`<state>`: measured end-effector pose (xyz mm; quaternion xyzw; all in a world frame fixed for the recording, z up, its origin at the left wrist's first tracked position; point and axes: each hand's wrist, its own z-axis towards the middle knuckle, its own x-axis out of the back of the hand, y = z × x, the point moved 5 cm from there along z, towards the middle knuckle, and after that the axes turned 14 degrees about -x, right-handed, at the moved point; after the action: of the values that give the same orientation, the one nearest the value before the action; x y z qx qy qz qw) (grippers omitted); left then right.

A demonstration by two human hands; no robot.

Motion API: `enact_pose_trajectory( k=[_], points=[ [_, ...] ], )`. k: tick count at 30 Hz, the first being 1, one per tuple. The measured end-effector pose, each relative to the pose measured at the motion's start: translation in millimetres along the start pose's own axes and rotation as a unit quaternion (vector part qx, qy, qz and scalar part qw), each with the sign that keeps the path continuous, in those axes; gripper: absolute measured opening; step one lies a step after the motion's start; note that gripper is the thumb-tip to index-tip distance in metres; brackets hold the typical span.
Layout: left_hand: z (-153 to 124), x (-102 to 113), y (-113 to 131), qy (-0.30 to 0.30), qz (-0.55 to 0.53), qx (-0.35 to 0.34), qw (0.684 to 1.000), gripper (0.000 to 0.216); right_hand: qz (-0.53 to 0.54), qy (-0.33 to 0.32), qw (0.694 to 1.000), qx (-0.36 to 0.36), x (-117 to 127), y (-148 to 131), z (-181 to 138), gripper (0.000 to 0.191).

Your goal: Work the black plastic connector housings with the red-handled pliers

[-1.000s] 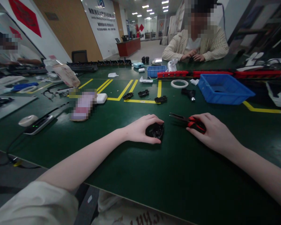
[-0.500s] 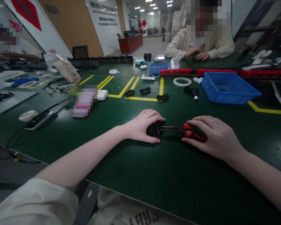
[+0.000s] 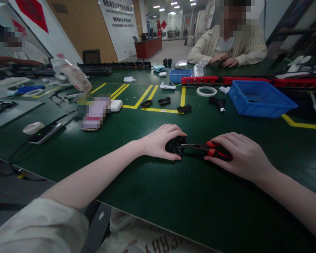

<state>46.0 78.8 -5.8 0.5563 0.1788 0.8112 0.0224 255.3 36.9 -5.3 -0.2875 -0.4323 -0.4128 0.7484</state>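
My left hand (image 3: 168, 141) is wrapped round a small black plastic part (image 3: 177, 146) on the green table, thumb in front and fingers behind. In my right hand (image 3: 239, 153) is a pair of needle-nose pliers (image 3: 212, 149) with red and black handles. The long jaws point left, and their tips reach the open side of the black part. Whether the tips grip anything inside it is too small to tell. Beyond my hands lie a black piece (image 3: 146, 103), a second black piece (image 3: 164, 101) and a third black piece (image 3: 184, 108), near yellow tape lines.
A blue bin (image 3: 263, 109) stands at the right, beside a black tool-like piece (image 3: 218, 104) and a white ring (image 3: 206, 91). Leftward lie a phone (image 3: 94, 114), a white case (image 3: 116, 105) and a cabled device (image 3: 46, 133). A person in a striped shirt (image 3: 200, 47) sits opposite.
The jaws of the pliers, slightly spread before, now look closer together at the black part. Both hands stay almost in place; the whole view has shifted slightly.
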Motion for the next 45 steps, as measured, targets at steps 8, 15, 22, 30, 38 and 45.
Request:
enact_pose_trajectory(
  k=[8, 15, 22, 30, 38, 45],
  points=[
    [-0.1, -0.9, -0.6, -0.004, -0.003, 0.001, 1.000, 0.067, -0.019, 0.039, 0.998, 0.038, 1.8, -3.4, -0.1, 0.038],
    [-0.3, -0.2, -0.7, 0.000, 0.000, -0.005, 1.000, 0.068, -0.023, 0.041, 0.998, 0.043, 2.5, -2.9, -0.1, 0.038],
    [0.0, 0.6, 0.4, 0.000, -0.004, -0.005, 1.000, 0.068, -0.028, 0.033, 0.998, 0.045, 0.0, -2.6, -0.1, 0.040],
    [-0.6, -1.0, -1.5, -0.012, -0.015, 0.010, 1.000, 0.070, -0.023, 0.007, 0.999, 0.040, -3.3, -2.4, 1.1, 0.042],
    [-0.8, -3.8, -2.5, -0.014, -0.006, 0.013, 1.000, 0.073, -0.048, -0.002, 0.999, 0.016, -4.8, -6.6, 1.6, 0.049],
    [3.3, -7.1, 1.3, -0.020, 0.050, 0.029, 0.998, 0.075, -0.031, -0.053, 0.998, -0.033, -10.6, -6.5, 4.1, 0.048]
  ],
)
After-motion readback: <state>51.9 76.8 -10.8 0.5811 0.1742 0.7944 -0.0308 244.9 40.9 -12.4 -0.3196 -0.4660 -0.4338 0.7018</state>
